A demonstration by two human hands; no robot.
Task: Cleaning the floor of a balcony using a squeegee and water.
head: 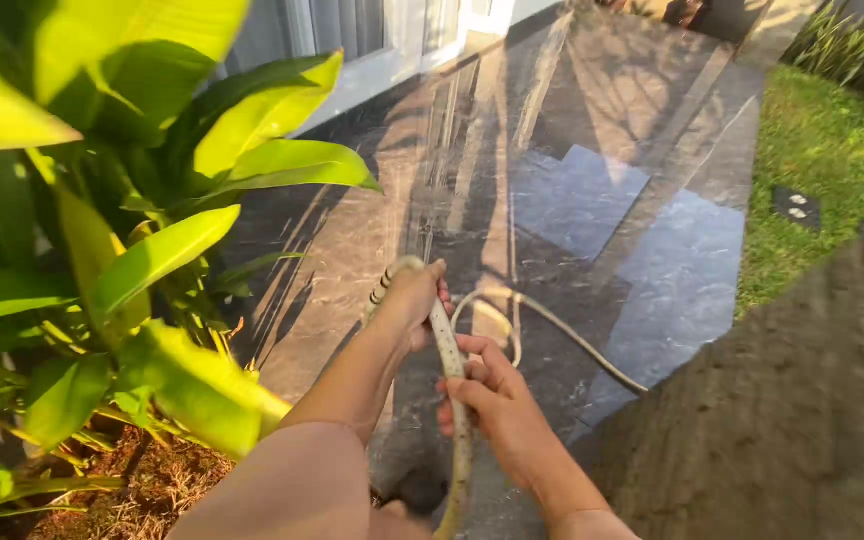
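Both hands grip a pale yellow-white hose (449, 350) with small dark marks by the left hand (414, 298). Left of that hand, leaves (152, 260) are bright green and yellow. Under the right hand (497, 405), the floor (592, 180) is shiny dark grey. Grass (822, 150) far right is green.

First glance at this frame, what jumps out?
Two bare hands grip a pale garden hose at centre: the left hand higher up at the bend, the right hand just below it. The hose loops away across the glossy dark stone paving. A big-leaved green plant, brightly sunlit, fills the left side, and a strip of grass runs along the right.
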